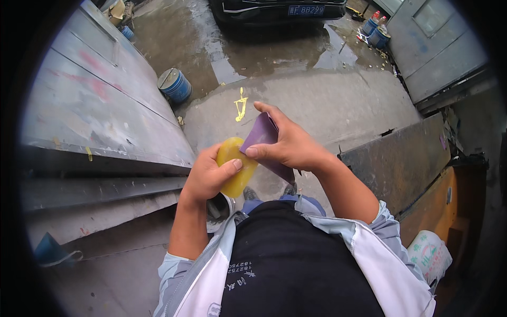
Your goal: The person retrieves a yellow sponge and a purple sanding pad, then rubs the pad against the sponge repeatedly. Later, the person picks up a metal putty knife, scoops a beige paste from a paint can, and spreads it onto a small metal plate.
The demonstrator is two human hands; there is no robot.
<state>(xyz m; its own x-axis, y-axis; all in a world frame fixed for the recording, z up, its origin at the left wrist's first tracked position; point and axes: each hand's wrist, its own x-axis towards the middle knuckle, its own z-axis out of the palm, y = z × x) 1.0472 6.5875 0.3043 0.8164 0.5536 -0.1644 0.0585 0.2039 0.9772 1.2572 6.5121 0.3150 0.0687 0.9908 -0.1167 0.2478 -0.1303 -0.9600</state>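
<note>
My left hand [205, 175] grips a yellow, rounded oblong sanding block [233, 182], its thumb lying across the near face. My right hand [289, 141] holds a purple sheet of sandpaper [261, 134] between thumb and fingers. The sheet is bent over, and one part hangs below the right hand. Its left edge meets or overlaps the block's upper right side; whether it is attached there I cannot tell. Both hands are close together in front of my black shirt, above the concrete floor [317, 103].
Grey metal doors stand at left [105, 100] and right [438, 42]. A blue drum [175, 85] stands by the left door. A black car [274, 10] is parked ahead on wet ground. Yellow tape scraps [241, 107] lie on the floor. A white printed bag [430, 254] sits at lower right.
</note>
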